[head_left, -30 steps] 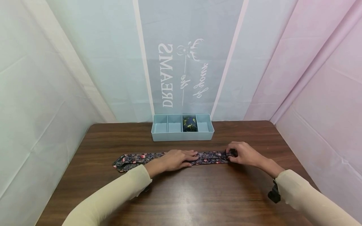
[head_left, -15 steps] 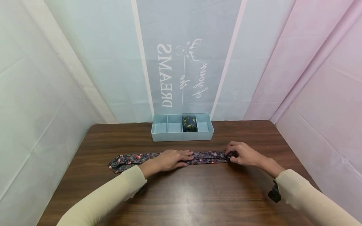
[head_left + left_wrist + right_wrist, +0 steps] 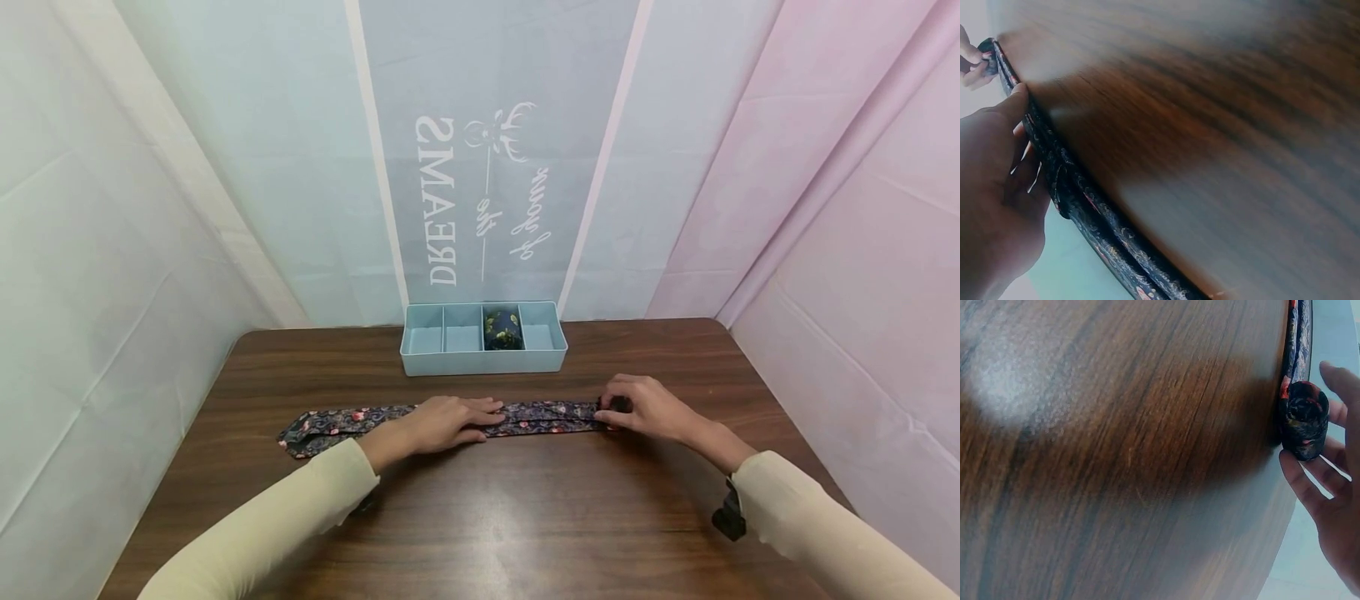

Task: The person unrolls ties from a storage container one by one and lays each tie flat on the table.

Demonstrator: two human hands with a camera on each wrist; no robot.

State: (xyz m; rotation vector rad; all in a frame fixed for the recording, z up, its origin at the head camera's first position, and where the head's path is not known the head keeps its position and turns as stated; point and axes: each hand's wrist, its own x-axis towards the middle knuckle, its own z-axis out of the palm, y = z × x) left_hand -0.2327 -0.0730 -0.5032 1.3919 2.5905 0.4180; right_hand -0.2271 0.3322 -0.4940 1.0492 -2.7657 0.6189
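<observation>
One tie (image 3: pixel 551 416) under left fingers (image 3: pixel 487 417) ("DREAMS" (image 3: pixel 437 202) behind)

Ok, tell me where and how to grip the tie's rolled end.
Probably best to pinch the rolled end across its near and far sides, coming from the right: it is a thick coil, while the rest of the tie runs flat to the left.

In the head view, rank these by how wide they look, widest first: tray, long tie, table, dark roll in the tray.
1. Table
2. Long tie, partly covered by the left hand
3. Tray
4. Dark roll
</observation>
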